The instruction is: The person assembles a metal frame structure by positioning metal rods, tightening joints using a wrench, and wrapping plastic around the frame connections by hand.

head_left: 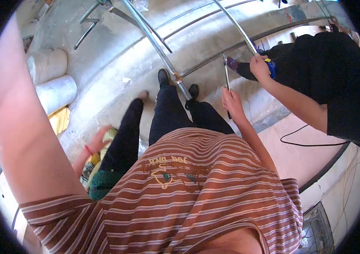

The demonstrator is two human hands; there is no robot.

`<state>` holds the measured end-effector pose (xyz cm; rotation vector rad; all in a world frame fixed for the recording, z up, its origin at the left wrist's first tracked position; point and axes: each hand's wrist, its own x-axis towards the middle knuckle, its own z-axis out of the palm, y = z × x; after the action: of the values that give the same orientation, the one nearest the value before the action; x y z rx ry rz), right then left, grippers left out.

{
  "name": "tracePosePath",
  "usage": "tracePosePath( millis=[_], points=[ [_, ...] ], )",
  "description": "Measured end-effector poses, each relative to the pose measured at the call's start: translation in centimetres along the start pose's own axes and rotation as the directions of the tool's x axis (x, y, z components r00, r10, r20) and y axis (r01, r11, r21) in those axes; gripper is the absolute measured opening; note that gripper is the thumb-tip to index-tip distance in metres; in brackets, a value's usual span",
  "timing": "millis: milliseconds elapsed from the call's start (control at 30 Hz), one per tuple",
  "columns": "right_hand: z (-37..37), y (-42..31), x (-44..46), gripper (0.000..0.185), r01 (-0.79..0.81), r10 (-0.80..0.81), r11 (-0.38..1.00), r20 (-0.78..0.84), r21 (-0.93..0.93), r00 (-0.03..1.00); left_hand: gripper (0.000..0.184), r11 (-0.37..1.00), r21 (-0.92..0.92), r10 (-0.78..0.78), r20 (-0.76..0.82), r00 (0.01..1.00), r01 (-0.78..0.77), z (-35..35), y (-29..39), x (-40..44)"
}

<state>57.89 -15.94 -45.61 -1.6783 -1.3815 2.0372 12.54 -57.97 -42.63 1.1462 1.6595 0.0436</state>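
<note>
My right hand is closed around a long silver wrench-like tool. The tool's upper end is near a thin metal bar of a frame. A thick metal tube of the frame reaches down between my shoes, with a brownish joint near its lower end. My left arm is raised along the left edge, and its hand is out of view. Beside my right hand, a co-worker's hand grips another metal tube, with a yellow and blue object at that hand.
A co-worker in black is at the right. Another person's hand with a red wristband shows at the left, beside a dark-clothed leg. White rolls lie farther left. A black cable crosses a pinkish surface at right.
</note>
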Motion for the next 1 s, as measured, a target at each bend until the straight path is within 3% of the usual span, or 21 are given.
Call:
tracePosePath(
  millis=[100, 133, 200, 233, 300, 333, 367, 400, 467, 500, 567, 600, 667, 767, 867, 1000],
  points=[
    [0.1, 0.6, 0.2, 0.041, 0.007, -0.007, 0.999, -0.005, -0.032, 1.0, 0.067, 0.999, -0.031, -0.032, -0.032, 0.999, 0.031, 3.3, -0.6, -5.8],
    [0.3, 0.4, 0.3, 0.041, -0.006, 0.006, 0.999, -0.001, -0.037, 1.0, 0.065, 0.987, -0.071, -0.145, -0.009, 0.989, 0.145, 3.5, -0.7, -7.4],
    [0.8, 0.0, 0.5, 0.042, -0.019, 0.018, 1.0, -0.008, -0.021, 1.0, 0.064, 0.993, 0.016, -0.114, -0.093, 0.989, 0.116, 5.6, -4.6, -10.4],
    [1.4, 0.0, 0.6, 0.042, -0.018, 0.018, 1.0, -0.019, 0.006, 1.0, 0.057, 0.992, 0.05, -0.105, -0.165, 0.981, 0.114, 3.6, -5.5, -9.7],
    [2.7, -0.7, 0.7, 0.041, -0.028, 0.031, 0.998, -0.052, 0.051, 0.998, 0.045, 0.99, 0.139, 0.09, -0.473, 0.876, -0.027, -9.5, -1.9, -2.5],
    [3.4, -1.2, 0.6, 0.041, -0.042, 0.047, 0.997, -0.074, 0.067, 0.996, 0.039, 0.966, 0.213, 0.25, -0.629, 0.736, -0.146, -18.4, 2.6, 1.9],
    [4.2, -1.7, 0.7, 0.04, -0.056, 0.064, 0.995, -0.099, 0.084, 0.993, 0.034, 0.906, 0.323, 0.422, -0.738, 0.526, -0.274, -27.8, 8.6, 5.7],
    [4.8, -1.6, 0.6, 0.041, -0.034, 0.042, 0.998, -0.136, 0.06, 0.99, 0.03, 0.796, 0.454, 0.572, -0.779, 0.256, -0.4, -37.8, 16.1, 8.9],
    [6.1, -1.2, 0.9, 0.043, 0.009, -0.006, 1.0, -0.225, 0.012, 0.974, 0.028, 0.581, 0.649, 0.69, -0.713, -0.125, -0.492, -50.0, 28.0, 11.7],
    [7.0, -1.1, 1.2, 0.044, 0.008, 0.014, 0.996, -0.236, 0.09, 0.972, 0.029, 0.484, 0.708, 0.694, -0.669, -0.266, -0.514, -54.5, 32.8, 12.3],
    [9.0, -0.5, 1.0, 0.045, -0.007, 0.065, 0.97, -0.231, 0.241, 0.971, 0.037, 0.336, 0.768, 0.681, -0.598, -0.423, -0.546, -59.1, 38.4, 12.4],
    [9.9, -0.5, 0.9, 0.045, 0.02, 0.038, 0.98, -0.281, 0.199, 0.959, 0.043, 0.283, 0.76, 0.665, -0.595, -0.452, -0.584, -60.6, 40.6, 12.6],
    [11.9, 0.1, 0.9, 0.044, 0.049, 0.003, 0.991, -0.378, 0.126, 0.926, 0.043, 0.11, 0.901, 0.783, -0.338, -0.522, -0.419, -61.9, 39.8, 13.3],
    [14.4, 1.6, 1.0, 0.044, 0.124, -0.084, 0.992, -0.552, 0.037, 0.83, 0.04, 0.098, 0.868, 0.76, -0.382, -0.526, -0.488, -62.3, 42.6, 14.8],
    [14.7, -1.5, -1.0, 0.046, 0.105, 0.02, 0.976, -0.563, 0.189, 0.826, 0.038, 0.099, 0.824, 0.755, -0.427, -0.498, -0.557, -62.3, 43.3, 15.3],
    [15.5, -1.3, -1.1, 0.045, 0.077, 0.023, 0.989, -0.634, 0.129, 0.773, 0.036, 0.101, 0.778, 0.755, -0.466, -0.461, -0.62, -62.3, 42.4, 13.7]
  ],
)
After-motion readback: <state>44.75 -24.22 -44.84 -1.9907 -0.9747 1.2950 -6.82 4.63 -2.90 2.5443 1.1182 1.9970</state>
